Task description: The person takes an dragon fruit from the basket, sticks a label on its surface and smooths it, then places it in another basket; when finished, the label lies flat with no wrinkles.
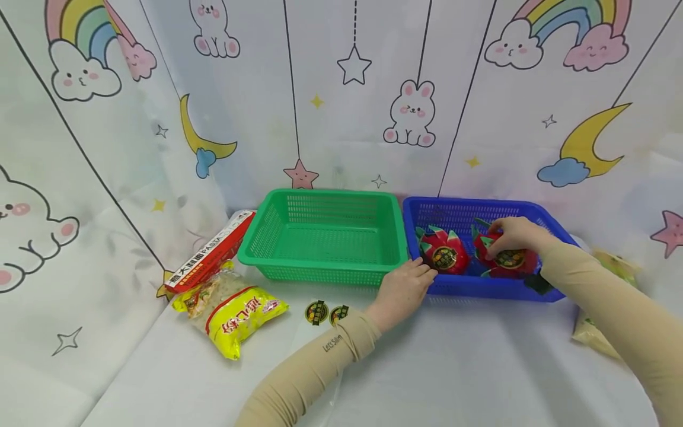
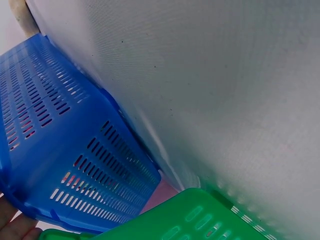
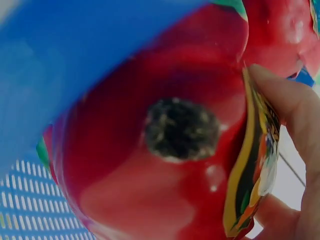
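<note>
My right hand (image 1: 514, 233) reaches into the blue basket (image 1: 493, 289) and grips a red dragon fruit (image 3: 140, 195) with green-tipped scales and a round dark label. In the right wrist view the thumb and a finger lie beside that label, with the fruit's dark end facing the camera. A second labelled dragon fruit (image 1: 444, 254) lies to the left in the same basket. My left hand (image 1: 402, 293) holds the blue basket's front left corner, close to the green basket (image 1: 322, 273). Its fingertips (image 2: 19, 227) show at the blue rim in the left wrist view.
Left of the green basket lie a red-and-white pasta box (image 1: 213, 252) and a yellow food packet (image 1: 235, 314). Two round dark labels (image 1: 316, 312) lie on the white table in front. A pale bag (image 1: 592, 335) sits partly behind my right forearm. A patterned curtain (image 1: 341, 130) stands behind.
</note>
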Motion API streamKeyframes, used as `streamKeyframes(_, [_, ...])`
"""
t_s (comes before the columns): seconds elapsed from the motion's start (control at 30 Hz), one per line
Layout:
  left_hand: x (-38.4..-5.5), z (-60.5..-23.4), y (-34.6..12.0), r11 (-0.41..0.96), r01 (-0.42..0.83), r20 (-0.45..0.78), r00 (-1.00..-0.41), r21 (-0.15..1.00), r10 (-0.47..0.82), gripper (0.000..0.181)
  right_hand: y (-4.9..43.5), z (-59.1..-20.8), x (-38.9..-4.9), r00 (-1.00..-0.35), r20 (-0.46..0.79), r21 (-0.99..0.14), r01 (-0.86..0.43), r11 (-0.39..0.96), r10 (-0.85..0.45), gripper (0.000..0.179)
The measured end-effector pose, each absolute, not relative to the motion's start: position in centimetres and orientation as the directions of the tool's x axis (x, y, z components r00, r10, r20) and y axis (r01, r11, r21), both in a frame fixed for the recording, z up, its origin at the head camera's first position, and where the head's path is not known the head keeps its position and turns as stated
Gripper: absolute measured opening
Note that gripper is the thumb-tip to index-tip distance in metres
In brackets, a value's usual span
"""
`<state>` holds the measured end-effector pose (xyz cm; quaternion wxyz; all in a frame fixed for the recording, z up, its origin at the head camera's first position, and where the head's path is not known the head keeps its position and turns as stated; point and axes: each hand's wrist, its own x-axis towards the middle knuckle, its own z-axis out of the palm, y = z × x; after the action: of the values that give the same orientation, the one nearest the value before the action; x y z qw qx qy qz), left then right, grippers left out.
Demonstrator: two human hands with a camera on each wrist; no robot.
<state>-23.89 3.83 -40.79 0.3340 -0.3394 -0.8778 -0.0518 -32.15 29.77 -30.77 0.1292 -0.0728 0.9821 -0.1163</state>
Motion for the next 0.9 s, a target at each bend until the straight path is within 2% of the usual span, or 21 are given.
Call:
streamKeyframes(0.43, [-23.8,-41.0,4.0,0.756,0.633,0.651,-0.506,-0.165,0.566,0.02,30.7,-31.2,-33.5,-0.919,-0.354,-0.288,-0.071,0.955,-0.175,0.08])
streamKeyframes(0.9, [-23.9,-41.5,3.9,0.771,0.614,0.662,-0.51,-0.166,0.549,0.019,30.2,-31.7,-34.7,-0.888,-0.418,-0.288,-0.072,0.955,-0.193,0.076])
